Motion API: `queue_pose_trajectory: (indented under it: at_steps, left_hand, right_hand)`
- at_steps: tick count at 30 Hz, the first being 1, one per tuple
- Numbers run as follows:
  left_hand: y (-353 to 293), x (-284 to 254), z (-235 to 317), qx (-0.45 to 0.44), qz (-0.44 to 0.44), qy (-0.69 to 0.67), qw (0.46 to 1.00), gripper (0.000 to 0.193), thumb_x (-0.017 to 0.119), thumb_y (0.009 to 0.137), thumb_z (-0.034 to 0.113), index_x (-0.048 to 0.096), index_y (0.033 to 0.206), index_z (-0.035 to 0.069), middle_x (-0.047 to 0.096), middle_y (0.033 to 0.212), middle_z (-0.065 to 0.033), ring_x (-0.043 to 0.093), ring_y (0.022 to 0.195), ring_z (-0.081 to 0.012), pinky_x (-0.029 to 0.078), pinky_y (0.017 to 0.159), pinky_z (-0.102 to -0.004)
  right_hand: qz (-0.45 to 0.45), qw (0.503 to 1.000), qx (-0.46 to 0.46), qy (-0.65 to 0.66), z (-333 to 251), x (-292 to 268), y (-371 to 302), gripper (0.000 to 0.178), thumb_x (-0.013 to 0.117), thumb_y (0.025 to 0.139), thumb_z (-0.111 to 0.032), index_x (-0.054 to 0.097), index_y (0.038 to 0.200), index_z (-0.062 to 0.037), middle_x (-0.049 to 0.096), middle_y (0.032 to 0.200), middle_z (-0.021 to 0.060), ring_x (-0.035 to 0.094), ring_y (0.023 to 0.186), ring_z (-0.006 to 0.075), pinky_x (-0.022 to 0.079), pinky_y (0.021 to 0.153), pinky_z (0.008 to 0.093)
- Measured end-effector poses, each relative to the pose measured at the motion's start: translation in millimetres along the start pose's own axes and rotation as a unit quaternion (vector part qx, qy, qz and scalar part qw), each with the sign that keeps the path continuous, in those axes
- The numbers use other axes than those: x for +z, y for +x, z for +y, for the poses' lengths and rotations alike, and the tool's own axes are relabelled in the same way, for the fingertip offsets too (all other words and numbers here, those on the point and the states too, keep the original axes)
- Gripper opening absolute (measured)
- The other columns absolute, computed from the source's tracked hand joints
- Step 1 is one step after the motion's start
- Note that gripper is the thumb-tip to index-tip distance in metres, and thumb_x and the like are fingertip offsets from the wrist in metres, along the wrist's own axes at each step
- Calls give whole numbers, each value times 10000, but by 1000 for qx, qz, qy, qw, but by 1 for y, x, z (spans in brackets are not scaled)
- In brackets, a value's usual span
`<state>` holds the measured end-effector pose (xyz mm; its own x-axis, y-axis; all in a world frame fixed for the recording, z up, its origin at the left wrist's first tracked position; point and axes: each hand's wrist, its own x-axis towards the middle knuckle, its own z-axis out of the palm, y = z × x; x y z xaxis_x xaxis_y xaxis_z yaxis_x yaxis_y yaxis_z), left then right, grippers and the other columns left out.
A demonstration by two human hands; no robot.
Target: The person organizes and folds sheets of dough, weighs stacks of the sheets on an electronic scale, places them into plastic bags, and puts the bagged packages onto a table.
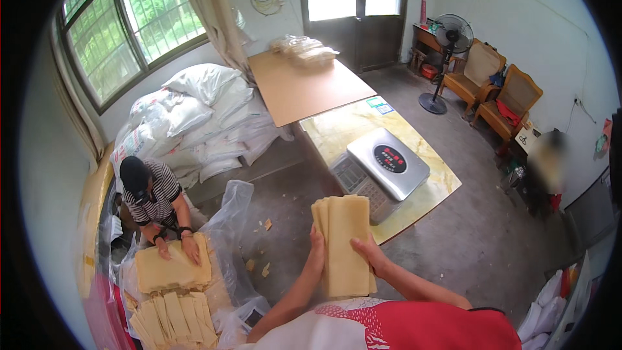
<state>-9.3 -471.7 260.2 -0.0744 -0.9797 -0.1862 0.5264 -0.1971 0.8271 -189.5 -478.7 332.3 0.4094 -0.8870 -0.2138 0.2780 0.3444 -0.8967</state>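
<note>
In front of my body I hold a stack of long, thin, pale-yellow sheets (346, 246) upright, its layers slightly fanned at the top. My left hand (316, 253) grips the stack's left edge, and my right hand (369, 253) is closed on its right edge. Just beyond the stack, a silver weighing scale (389, 159) rests on a marble-patterned table (427, 201). At the left, a person in a striped top and dark cap (152, 191) bends over a wide pile of similar yellow sheets (172, 272), both hands on it. Narrower bundles of sheets (175, 317) lie nearer me.
Behind the scale, a brown board (298, 94) carries several wrapped bundles (303, 50). White sacks (194, 116) are heaped under the window. Clear plastic sheeting (230, 214) spreads beside the person, with yellow scraps (265, 269) on the floor. A standing fan (447, 45) and wooden chairs (508, 100) line the right wall.
</note>
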Motion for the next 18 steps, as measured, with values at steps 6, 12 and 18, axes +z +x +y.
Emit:
queue_pose_trajectory:
  at_steps: [6, 12, 18]
  left_hand:
    - [62, 98, 39, 4, -98, 31, 995, 673, 267, 982, 580, 172, 1506, 168, 321, 1477, -75, 354, 1323, -203, 306, 1090, -347]
    - [182, 130, 23, -85, -158, 1, 984, 644, 294, 997, 538, 198, 1496, 142, 341, 1452, -68, 369, 1300, -195, 325, 1070, -333]
    - [350, 123, -38, 67, -146, 192, 968, 656, 328, 1004, 443, 174, 1486, 25, 279, 1488, -203, 265, 1387, -287, 218, 1133, -366]
  right_hand:
    - [152, 987, -21, 42, 2, -76, 22, 548, 528, 946, -298, 285, 1371, -52, 474, 1241, 94, 485, 1130, 187, 431, 953, 358]
    - [256, 964, -11, 66, -31, -132, 80, 546, 504, 963, -312, 262, 1397, -86, 469, 1253, 101, 500, 1115, 199, 445, 939, 353]
    - [276, 954, -39, 108, -88, -179, 176, 479, 476, 974, -332, 340, 1358, -79, 525, 1222, 108, 554, 1072, 215, 479, 920, 341]
